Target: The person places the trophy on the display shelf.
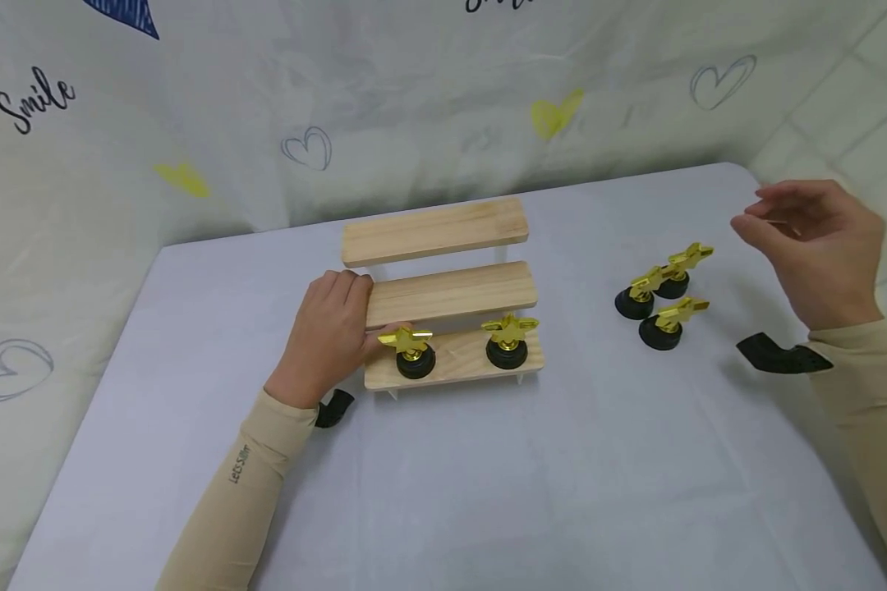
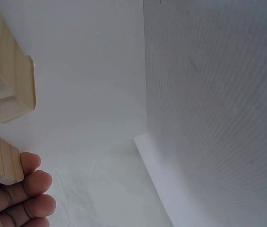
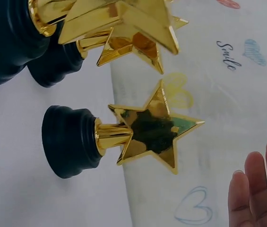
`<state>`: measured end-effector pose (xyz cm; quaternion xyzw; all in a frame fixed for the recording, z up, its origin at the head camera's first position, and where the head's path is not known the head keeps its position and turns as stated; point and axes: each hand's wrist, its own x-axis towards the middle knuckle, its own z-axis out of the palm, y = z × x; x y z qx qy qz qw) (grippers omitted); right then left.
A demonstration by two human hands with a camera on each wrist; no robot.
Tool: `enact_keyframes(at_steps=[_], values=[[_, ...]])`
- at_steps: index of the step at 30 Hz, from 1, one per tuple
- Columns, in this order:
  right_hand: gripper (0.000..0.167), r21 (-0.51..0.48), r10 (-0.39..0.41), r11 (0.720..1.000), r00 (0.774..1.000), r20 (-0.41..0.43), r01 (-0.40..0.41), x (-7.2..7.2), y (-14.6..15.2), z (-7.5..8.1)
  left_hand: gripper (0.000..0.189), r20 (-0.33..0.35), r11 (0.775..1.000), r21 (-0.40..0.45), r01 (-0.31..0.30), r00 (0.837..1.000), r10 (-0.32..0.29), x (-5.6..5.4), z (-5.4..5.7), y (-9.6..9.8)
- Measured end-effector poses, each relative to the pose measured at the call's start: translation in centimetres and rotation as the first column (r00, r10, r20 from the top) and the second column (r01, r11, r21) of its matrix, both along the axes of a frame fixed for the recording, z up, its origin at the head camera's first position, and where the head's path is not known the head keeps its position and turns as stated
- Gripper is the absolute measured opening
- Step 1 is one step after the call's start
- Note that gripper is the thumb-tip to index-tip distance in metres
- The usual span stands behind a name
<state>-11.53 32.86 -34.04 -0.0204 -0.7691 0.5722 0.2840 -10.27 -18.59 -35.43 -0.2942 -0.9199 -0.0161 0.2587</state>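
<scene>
A three-tier stand with wooden planks [image 1: 451, 295] rises in steps on the table. Two gold star trophies with black bases, a left one [image 1: 414, 355] and a right one [image 1: 508, 340], stand on its lowest plank. My left hand [image 1: 328, 332] grips the left end of the middle plank; its curled fingertips [image 2: 39, 182] show below that plank in the left wrist view. To the right, three more star trophies [image 1: 665, 325] stand grouped on the table. Beyond their right side my right hand [image 1: 820, 246] hovers with loosely bent fingers and holds nothing.
A white cloth covers the table [image 1: 599, 492]. Behind it hangs a pale curtain [image 1: 429, 98] printed with hearts and words. A black strap piece [image 1: 783, 355] juts from the right wrist, and another [image 1: 334, 409] from the left.
</scene>
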Motion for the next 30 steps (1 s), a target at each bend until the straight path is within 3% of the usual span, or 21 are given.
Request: enact_keyframes(at_steps=[5,11,18,25,30], values=[[0.038,-0.059,0.114,0.992,0.993,-0.011,-0.114,-0.5,0.4,-1.0,0.09,-0.015,1.0,0.008,0.002,1.0,-0.002,0.0,0.0,-0.1],[0.041,0.056,0.199,0.977,0.973,0.12,-0.207,-0.5,0.9,-2.0,0.089,-0.051,0.999,0.018,0.029,0.998,-0.028,-0.1,-0.1,-0.1],[0.043,0.067,0.308,0.943,0.929,0.207,-0.327,-0.5,1.7,-3.2,0.088,-0.061,0.999,0.013,0.042,0.997,-0.042,-0.3,-0.2,0.1],[0.053,0.102,0.396,0.889,0.86,0.323,-0.447,-0.9,2.1,-4.3,0.089,-0.045,1.0,0.011,0.017,0.999,-0.017,-0.2,-0.2,0.0],[0.054,0.159,0.382,0.876,0.857,0.347,-0.455,-1.0,2.2,-4.7,0.089,-0.035,1.0,0.018,0.02,0.999,-0.02,-0.2,-0.2,0.1]])
